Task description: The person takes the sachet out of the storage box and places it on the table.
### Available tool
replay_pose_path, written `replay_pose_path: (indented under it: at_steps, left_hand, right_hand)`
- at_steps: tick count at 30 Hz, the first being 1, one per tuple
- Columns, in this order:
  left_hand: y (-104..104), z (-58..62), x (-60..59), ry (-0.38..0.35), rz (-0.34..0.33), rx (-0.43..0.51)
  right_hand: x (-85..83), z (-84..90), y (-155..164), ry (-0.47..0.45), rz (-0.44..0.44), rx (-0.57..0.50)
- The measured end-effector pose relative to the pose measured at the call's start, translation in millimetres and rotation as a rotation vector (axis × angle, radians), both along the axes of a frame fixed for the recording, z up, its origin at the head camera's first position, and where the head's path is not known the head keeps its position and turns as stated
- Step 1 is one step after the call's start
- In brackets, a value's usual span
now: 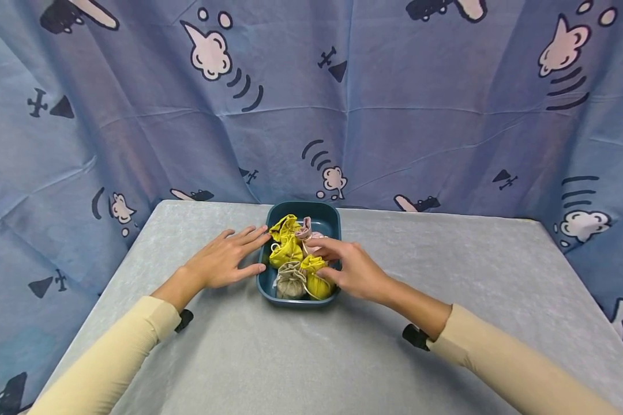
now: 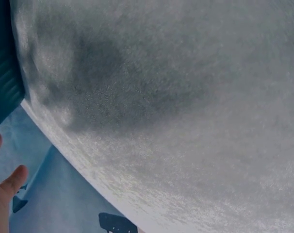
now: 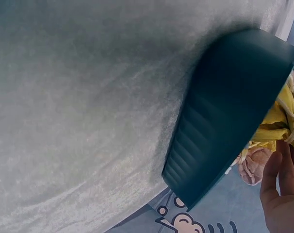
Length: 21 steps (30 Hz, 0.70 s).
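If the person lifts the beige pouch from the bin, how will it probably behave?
The beige pouch looks like soft gathered cloth tied with a cord, so it will likely sag and deform, not stay stiff. It seems small and probably light. Packed against a yellow pouch in the teal bin, it may drag that neighbour.

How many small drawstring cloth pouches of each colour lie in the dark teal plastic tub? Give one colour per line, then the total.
Yellow drawstring cloth pouches: 3
Beige drawstring cloth pouch: 1
Pink drawstring cloth pouch: 1
Total visible in the dark teal plastic tub: 5
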<state>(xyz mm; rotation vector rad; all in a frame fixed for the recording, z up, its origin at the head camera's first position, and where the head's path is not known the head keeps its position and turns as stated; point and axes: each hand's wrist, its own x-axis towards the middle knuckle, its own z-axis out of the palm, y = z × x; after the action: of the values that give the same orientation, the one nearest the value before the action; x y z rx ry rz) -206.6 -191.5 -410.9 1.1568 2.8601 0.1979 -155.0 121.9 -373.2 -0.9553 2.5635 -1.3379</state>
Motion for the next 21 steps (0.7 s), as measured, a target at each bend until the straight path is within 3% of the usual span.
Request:
replay_pose_path:
  at_steps: [13,21]
  left_hand:
    - [-1.1,0.1,1.9,-0.003,-0.004,0.028]
    - [-0.1,-0.9,1.1,0.003,-0.006,0.033]
  right_hand:
    - [-1.7,20.3,8.1,0.109,-0.029,-0.017]
    - [-2.6,40.7,21.7,0.148,-0.091,0.019]
